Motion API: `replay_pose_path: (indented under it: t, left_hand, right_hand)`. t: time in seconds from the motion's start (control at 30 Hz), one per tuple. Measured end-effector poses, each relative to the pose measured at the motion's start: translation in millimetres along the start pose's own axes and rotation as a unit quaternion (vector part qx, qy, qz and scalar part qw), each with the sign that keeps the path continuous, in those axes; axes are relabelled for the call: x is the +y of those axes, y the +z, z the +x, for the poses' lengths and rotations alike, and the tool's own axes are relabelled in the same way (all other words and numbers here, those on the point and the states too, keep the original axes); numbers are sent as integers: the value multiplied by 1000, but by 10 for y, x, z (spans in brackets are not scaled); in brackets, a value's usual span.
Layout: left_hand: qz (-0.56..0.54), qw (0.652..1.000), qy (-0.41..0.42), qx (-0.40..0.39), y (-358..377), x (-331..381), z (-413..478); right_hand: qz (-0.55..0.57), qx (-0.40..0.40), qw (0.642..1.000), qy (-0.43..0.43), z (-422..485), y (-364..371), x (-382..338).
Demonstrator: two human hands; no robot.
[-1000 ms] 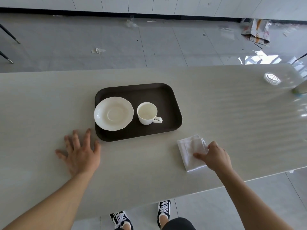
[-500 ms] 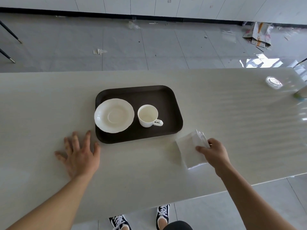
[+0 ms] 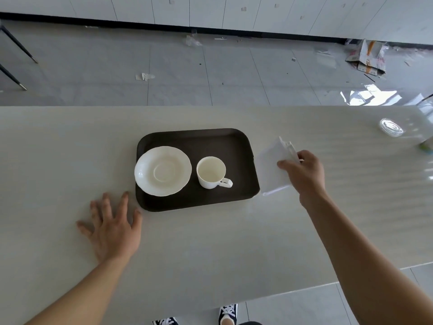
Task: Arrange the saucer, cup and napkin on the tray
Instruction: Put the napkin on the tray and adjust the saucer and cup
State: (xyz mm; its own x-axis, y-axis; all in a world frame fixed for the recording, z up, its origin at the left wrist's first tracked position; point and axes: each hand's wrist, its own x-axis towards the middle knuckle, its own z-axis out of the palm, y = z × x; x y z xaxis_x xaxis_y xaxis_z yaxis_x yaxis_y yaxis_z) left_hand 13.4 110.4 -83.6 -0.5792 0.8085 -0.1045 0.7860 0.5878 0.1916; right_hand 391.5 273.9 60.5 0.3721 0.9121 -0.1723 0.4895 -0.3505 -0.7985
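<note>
A dark brown tray (image 3: 210, 139) lies on the pale table. On its left half sits a white saucer (image 3: 162, 171), overhanging the tray's left rim a little. A white cup (image 3: 212, 172) stands upright to the right of the saucer, handle pointing right. My right hand (image 3: 304, 172) pinches a folded white napkin (image 3: 273, 167) and holds it tilted in the air just beyond the tray's right edge. My left hand (image 3: 112, 228) rests flat on the table with fingers spread, near the tray's front left corner.
A clear glass lid or dish (image 3: 391, 127) and a partly cut-off object (image 3: 427, 145) sit at the table's far right. The table's near edge runs along the bottom right. Litter lies on the floor beyond the table.
My right hand picked the napkin up off the table and carried it up and away from me, to beside the tray's right edge. My left hand stayed put.
</note>
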Motion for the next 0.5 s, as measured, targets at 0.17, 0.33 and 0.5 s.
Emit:
replay_pose_path:
  t: [0.17,0.33,0.5]
  left_hand:
    - [-5,1000,-1,3,-29,16,-12]
    - [-6,1000,-1,3,-20,17,-9]
    - [0,1000,-3,6,-15,7,-8]
  right_hand:
    - [36,-73,996,46,104,351,5]
    - [-16,-101,992,68,88,598,173]
    - [-98,-52,994,26,14,599,335]
